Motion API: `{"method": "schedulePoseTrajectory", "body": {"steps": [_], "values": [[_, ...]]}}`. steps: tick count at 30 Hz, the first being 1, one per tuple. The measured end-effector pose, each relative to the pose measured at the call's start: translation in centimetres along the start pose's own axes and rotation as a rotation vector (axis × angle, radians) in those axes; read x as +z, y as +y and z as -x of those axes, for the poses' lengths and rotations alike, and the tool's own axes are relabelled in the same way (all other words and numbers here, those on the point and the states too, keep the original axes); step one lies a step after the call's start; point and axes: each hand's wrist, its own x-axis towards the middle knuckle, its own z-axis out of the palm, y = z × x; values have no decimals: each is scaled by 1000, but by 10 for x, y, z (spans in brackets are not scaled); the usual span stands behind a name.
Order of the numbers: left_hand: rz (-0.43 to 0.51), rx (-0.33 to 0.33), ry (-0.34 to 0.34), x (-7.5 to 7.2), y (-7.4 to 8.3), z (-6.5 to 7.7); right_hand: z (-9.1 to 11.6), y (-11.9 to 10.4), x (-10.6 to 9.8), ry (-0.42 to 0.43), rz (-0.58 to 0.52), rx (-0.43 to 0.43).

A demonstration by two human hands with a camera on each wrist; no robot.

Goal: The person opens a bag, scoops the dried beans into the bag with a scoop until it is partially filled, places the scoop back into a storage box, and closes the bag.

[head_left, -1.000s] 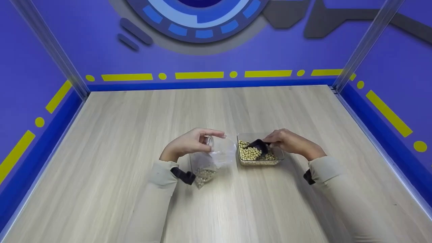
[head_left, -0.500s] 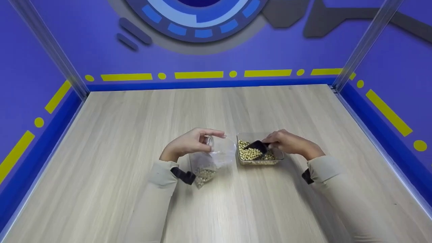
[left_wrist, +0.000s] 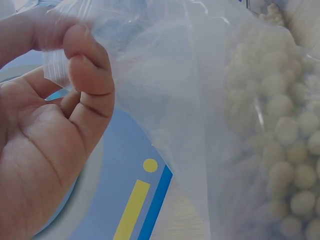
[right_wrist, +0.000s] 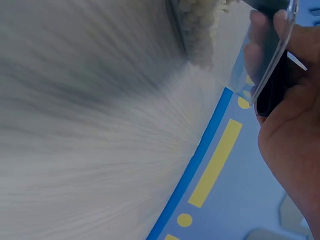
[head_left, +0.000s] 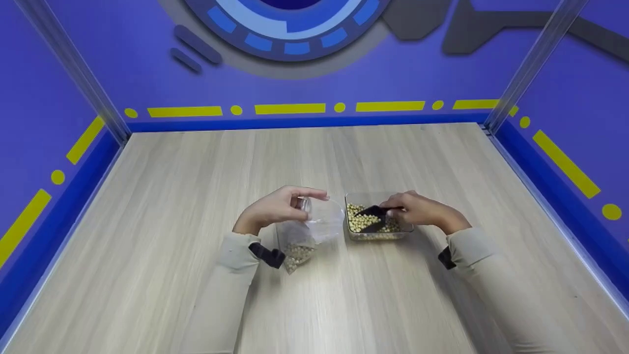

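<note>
My left hand grips the top edge of a clear zip bag, thumb and index finger spread so its mouth gapes toward the right. Pale round beans lie in the bag's lower part; the left wrist view shows these beans through the plastic. Beside the bag is a clear rectangular container with more beans inside. In my right hand is the handle of a black scoop, its bowl down among the container's beans. The right wrist view shows the hand at the container's wall.
Both things rest on a light wood-grain table. Blue panels with yellow markings enclose its back and sides. Metal posts stand at the back corners.
My right hand has tilted the scoop in the container and shifted slightly left, so the bowl faces differently among the beans. The left hand and bag hold still.
</note>
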Motion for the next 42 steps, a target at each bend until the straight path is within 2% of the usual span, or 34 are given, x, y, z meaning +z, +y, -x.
{"method": "schedulePoseTrajectory", "body": {"steps": [5,12,23,34,42], "values": [[10,-9,-6,0,0,-1,2,6,2,29,-16,-41],[4,0,-14,0,-2,-2,4,11,9,115,-55,-97],[28,22,-24,0,-2,-3,8,16,14,207,-97,-94],[31,-20,5,2,0,-1,12,17,14,247,-105,-84],[24,-12,9,1,-1,-1,12,18,15,262,-117,-85]]}}
